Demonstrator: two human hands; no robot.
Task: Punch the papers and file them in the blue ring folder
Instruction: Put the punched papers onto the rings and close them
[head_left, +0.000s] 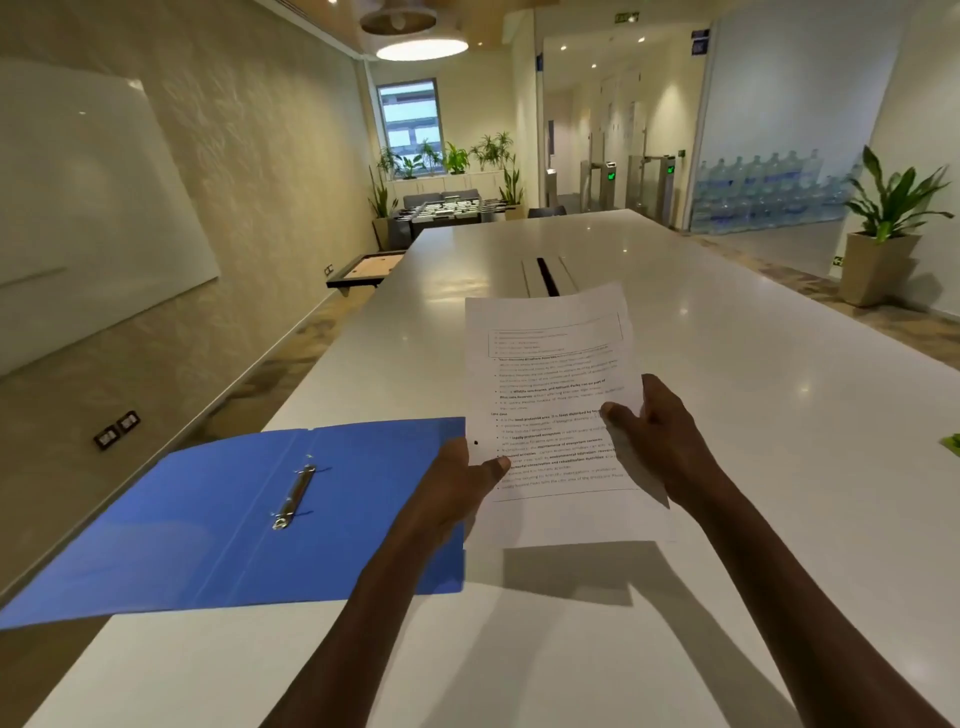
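Printed white papers (550, 374) are held upright above the white table (753, 395), just right of the folder. A punched hole shows near their left edge. My left hand (457, 483) pinches the lower left edge, thumb on the front. My right hand (660, 436) grips the right edge, thumb on the page. The blue ring folder (208, 519) lies open and flat on the table's left corner, partly overhanging the edge. Its metal ring mechanism (296, 493) sits along the spine; whether the rings are open I cannot tell. No hole punch is in view.
A cable slot (545, 275) runs down the table's middle. A small green object (953, 444) lies at the right frame edge. The table's left edge drops to the floor. A potted plant (883, 244) stands to the right.
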